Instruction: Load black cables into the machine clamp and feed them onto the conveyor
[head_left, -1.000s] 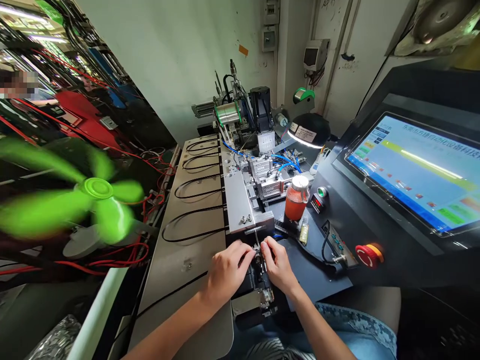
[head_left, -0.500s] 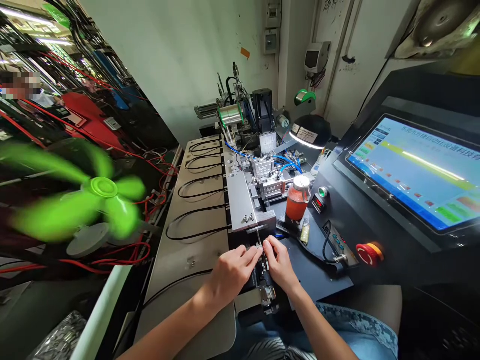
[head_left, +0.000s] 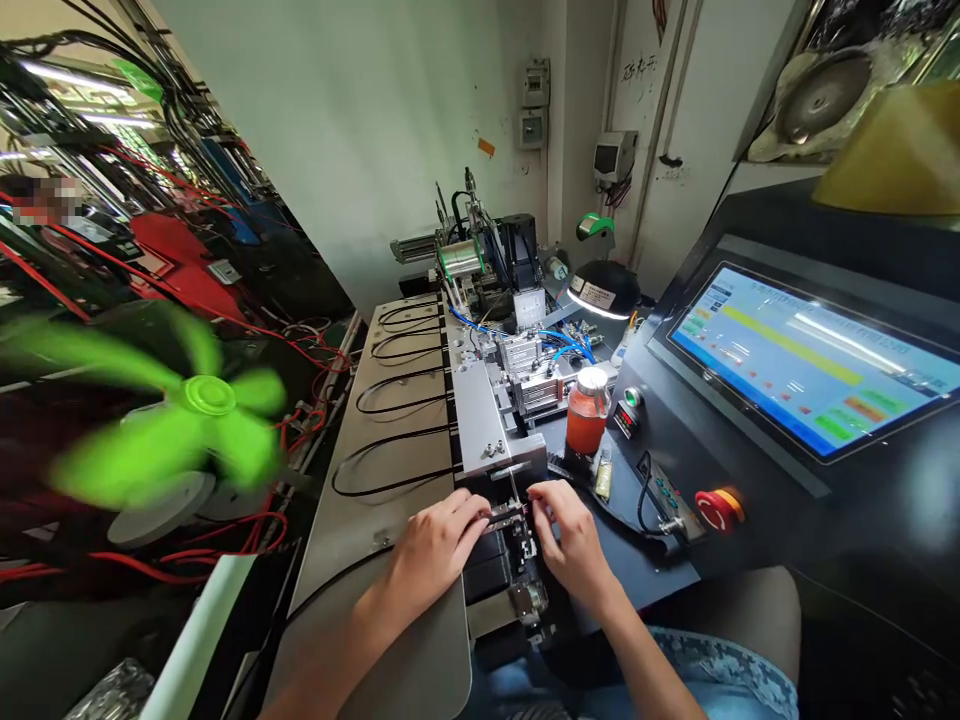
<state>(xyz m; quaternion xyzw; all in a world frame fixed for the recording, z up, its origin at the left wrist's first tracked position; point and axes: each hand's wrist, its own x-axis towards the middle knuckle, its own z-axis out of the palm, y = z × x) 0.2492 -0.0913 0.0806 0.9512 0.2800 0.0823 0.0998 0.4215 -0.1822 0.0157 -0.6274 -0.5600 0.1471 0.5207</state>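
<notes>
My left hand (head_left: 442, 535) is closed, thumb and fingers pinched on a thin black cable (head_left: 346, 566) that runs in from the left over the beige tabletop. Its fingertips sit at the left side of a small metal fixture (head_left: 517, 515) at the near end of the machine's track. My right hand (head_left: 568, 530) is on the fixture's other side, thumb and index finger curled together close to it. Whatever those right fingertips pinch is too small to make out. Several looped black cables (head_left: 397, 432) lie along the tabletop, their ends at the track.
An orange-red bottle (head_left: 586, 418) with a pale lid stands right of the track, a small yellowish vial (head_left: 604, 476) near it. Further right are a red stop button (head_left: 718, 510) and a touchscreen (head_left: 817, 360). A green fan (head_left: 208, 396) spins at left. A lit lamp (head_left: 604, 290) hangs behind.
My hands have drawn apart: the left moved left, and the right shifted slightly right of the fixture. The fixture between them now shows more. The camera view has tilted and turned a little.
</notes>
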